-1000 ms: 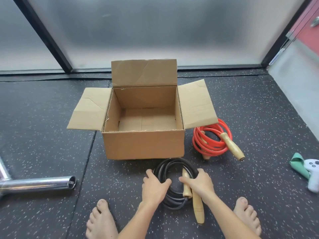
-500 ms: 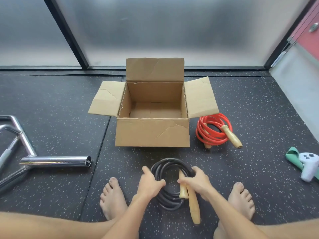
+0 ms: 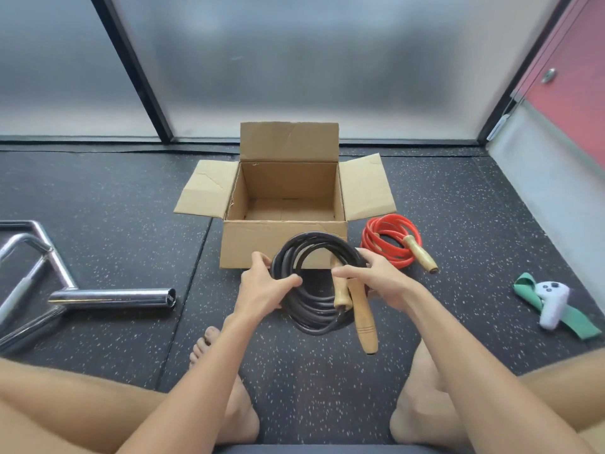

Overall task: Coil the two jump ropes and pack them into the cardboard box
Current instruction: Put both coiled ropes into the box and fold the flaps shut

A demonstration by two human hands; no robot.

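Observation:
A coiled black jump rope [image 3: 311, 303] with two wooden handles hangs in the air just in front of the open cardboard box [image 3: 262, 244]. My left hand [image 3: 262, 290] grips the coil's left side. My right hand [image 3: 383, 283] grips its right side, near the handles, which dangle downward. The box stands on the floor with all flaps spread and nothing visible inside. A coiled red jump rope [image 3: 389, 244] with a wooden handle lies on the floor at the box's right front corner.
A chrome bar attachment [image 3: 111, 298] lies on the dark speckled floor at the left. A white controller [image 3: 553, 301] rests on a green band [image 3: 576, 322] at the right. My bare legs and feet frame the bottom. Frosted glass panels stand behind the box.
Both hands have lifted the black coil off the floor toward the box's front wall. The camera has pulled back, bringing my legs into view.

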